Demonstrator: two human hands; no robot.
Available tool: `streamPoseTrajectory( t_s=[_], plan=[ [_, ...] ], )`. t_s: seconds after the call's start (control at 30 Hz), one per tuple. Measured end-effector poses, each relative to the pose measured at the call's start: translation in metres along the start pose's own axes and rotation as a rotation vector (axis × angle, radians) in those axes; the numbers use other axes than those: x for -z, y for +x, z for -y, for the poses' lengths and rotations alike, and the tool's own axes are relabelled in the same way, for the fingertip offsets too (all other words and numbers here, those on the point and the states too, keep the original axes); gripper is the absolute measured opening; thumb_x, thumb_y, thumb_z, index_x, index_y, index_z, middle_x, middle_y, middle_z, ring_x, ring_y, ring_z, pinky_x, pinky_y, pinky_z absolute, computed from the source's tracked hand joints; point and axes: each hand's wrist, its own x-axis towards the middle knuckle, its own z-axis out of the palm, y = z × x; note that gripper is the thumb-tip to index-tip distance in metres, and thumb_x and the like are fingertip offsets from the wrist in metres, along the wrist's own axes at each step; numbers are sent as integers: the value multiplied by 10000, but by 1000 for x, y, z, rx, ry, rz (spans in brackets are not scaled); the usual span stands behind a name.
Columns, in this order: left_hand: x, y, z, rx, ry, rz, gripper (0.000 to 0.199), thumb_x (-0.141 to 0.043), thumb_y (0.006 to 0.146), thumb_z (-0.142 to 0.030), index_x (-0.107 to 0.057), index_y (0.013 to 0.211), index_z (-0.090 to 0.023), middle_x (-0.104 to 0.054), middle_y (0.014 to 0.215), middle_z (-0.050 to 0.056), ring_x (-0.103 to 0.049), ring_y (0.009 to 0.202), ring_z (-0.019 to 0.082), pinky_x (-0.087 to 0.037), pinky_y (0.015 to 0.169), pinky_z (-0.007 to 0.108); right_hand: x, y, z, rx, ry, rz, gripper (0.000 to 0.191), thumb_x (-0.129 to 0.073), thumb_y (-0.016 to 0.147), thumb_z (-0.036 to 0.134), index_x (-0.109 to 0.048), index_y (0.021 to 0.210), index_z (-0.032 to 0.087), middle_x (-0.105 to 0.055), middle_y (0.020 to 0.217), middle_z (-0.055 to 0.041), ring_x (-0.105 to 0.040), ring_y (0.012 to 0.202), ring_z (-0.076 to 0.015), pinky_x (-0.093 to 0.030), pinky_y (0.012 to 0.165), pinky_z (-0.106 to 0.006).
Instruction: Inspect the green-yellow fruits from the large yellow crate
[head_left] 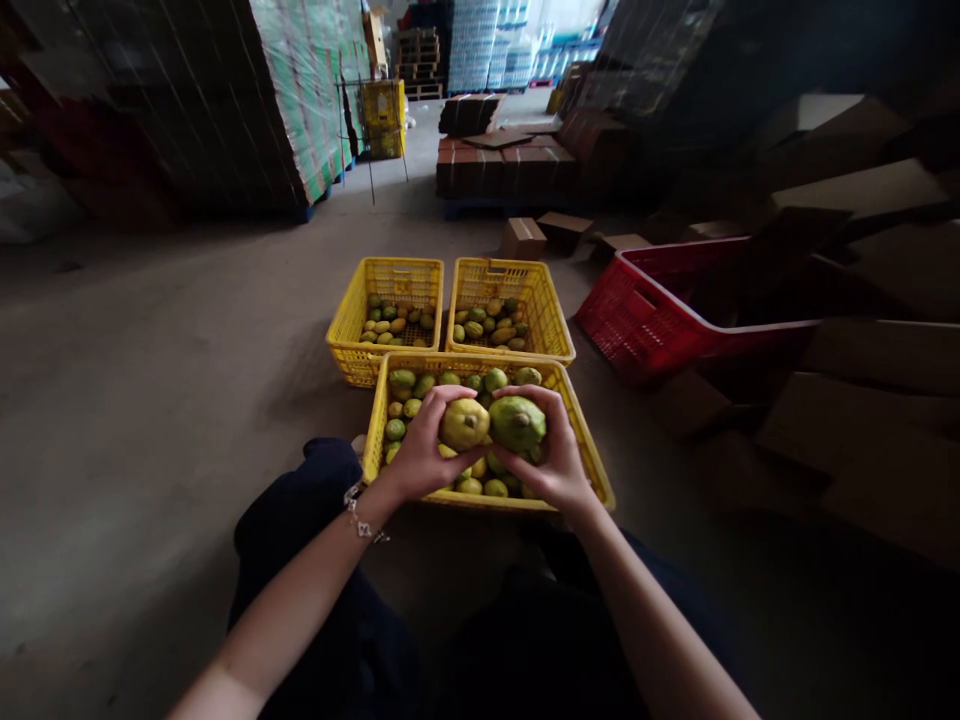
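Observation:
My left hand (429, 445) is closed around a yellowish, rounded fruit (464, 424) with a small nub facing me. In my right hand (553, 450) is a greener, slightly ridged fruit (517, 424), also with its nubbed end towards me. The two fruits are side by side, almost touching, above the near yellow crate (592, 465). Inside that crate lie many more green and yellow fruits (496, 380), partly hidden by my hands. I cannot tell the exact kind of fruit.
Behind stand a left yellow crate (346, 325) and a right yellow crate (556, 320), each holding some fruits. A red crate (637, 320) and cardboard boxes (870, 420) lie to the right. Farther back are a wrapped pallet stack (315, 90) and a low carton stack (502, 170).

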Motion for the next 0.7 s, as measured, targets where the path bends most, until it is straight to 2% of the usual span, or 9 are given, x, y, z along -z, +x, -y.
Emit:
streamPoseTrajectory(
  t_s=[0.1,0.2,0.33,0.47,0.7],
  plan=[
    [3,4,-1,-99,30,-30,468,-806,750,-325,-564,1140,-237,-582,1168,79,-573,1137,255,-457,1013,433,-4,1,1,46,14,-29,565,-802,704,278,-500,1181,299,-620,1178,-53,-612,1119,-271,-502,986,-438],
    [6,8,-3,-126,34,-60,447,-807,747,-336,-574,1115,-236,-587,1159,79,-579,1118,254,-460,996,438,-9,1,3,68,-7,-52,566,-803,702,260,-501,1180,298,-621,1185,-57,-613,1124,-275,-505,988,-444],
    [9,10,-5,-122,46,-62,445,-800,750,-333,-567,1116,-231,-586,1171,83,-569,1140,258,-444,1008,432,-11,0,2,118,-84,-53,539,-762,733,216,-503,1198,299,-623,1178,-59,-618,1116,-271,-502,984,-443],
    [9,9,-4,-111,26,-38,425,-779,750,-251,-571,1120,-230,-579,1174,78,-567,1137,252,-436,1012,425,-11,-2,-2,146,-128,-56,551,-746,731,186,-498,1210,294,-621,1175,-61,-623,1104,-265,-509,975,-437],
    [8,7,-2,-47,-42,-20,490,-797,677,-147,-589,1112,-234,-582,1160,71,-566,1128,252,-428,1013,402,-12,-5,-12,133,-172,-56,569,-744,722,187,-487,1223,273,-628,1176,-68,-633,1090,-260,-520,949,-416]
  ],
)
